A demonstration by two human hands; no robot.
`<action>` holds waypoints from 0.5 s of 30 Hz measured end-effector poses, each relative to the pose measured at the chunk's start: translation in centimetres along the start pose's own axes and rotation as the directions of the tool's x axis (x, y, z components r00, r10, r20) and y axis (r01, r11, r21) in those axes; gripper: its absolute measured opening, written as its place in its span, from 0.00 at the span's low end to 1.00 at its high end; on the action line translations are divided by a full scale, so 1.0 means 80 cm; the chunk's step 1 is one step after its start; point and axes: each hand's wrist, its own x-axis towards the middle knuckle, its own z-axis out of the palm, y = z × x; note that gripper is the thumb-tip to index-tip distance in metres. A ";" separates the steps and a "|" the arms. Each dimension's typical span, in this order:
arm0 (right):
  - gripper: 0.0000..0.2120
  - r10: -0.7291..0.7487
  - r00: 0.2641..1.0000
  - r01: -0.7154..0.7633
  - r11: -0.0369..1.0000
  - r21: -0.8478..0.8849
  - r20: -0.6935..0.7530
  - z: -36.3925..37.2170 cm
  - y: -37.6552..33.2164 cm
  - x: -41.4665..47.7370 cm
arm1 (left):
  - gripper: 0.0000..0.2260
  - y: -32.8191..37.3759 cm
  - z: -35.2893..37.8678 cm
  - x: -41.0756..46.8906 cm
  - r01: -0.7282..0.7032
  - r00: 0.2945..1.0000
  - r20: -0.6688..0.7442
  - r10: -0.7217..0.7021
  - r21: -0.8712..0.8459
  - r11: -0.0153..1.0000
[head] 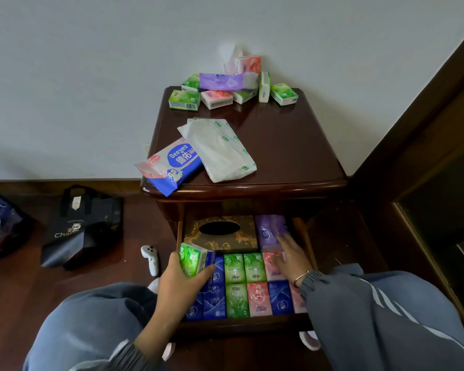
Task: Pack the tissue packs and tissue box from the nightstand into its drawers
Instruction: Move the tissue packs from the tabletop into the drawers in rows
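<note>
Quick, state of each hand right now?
Left hand: gripping a green tissue pack.
Right hand: open, fingers straight, over a pink tissue pack in the drawer.

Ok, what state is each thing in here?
Drawer: open, nearly full of packs.
Tissue box: in the drawer, back left.
Green pack: gripped by the left hand, tilted, at the drawer's left.
Right hand: flat on packs at the drawer's right.
Deeyeo pack: on the nightstand, overhanging its edge.
White pack: partly on the Deeyeo pack.

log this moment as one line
left hand: grips green plastic-wrapped tissue pack | right hand: open, fingers over purple tissue pack | dark wooden drawer: open
</note>
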 end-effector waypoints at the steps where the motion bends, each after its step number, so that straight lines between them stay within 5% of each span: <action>1: 0.30 -0.016 0.999 0.017 0.999 -0.051 0.029 0.003 0.002 0.004 | 0.18 -0.001 0.001 0.000 0.002 1.000 0.003 -0.002 -0.001 1.000; 5: 0.27 0.001 0.993 0.027 0.973 -0.229 0.121 0.011 0.002 0.014 | 0.18 -0.003 0.000 0.003 0.020 1.000 0.008 -0.020 0.001 1.000; 9: 0.27 -0.046 0.999 0.049 0.987 -0.156 0.026 0.006 -0.021 -0.008 | 0.18 -0.002 -0.006 0.005 0.016 0.999 -0.047 -0.015 0.020 1.000; 12: 0.33 -0.297 0.947 0.309 0.946 -0.102 0.120 -0.001 -0.041 -0.067 | 0.18 -0.003 -0.016 0.005 -0.019 0.992 -0.126 0.025 0.054 0.998; 15: 0.40 -0.505 0.801 0.584 0.778 -0.234 0.321 0.011 -0.043 -0.132 | 0.19 -0.006 -0.030 0.001 -0.036 0.978 -0.204 0.049 0.071 0.997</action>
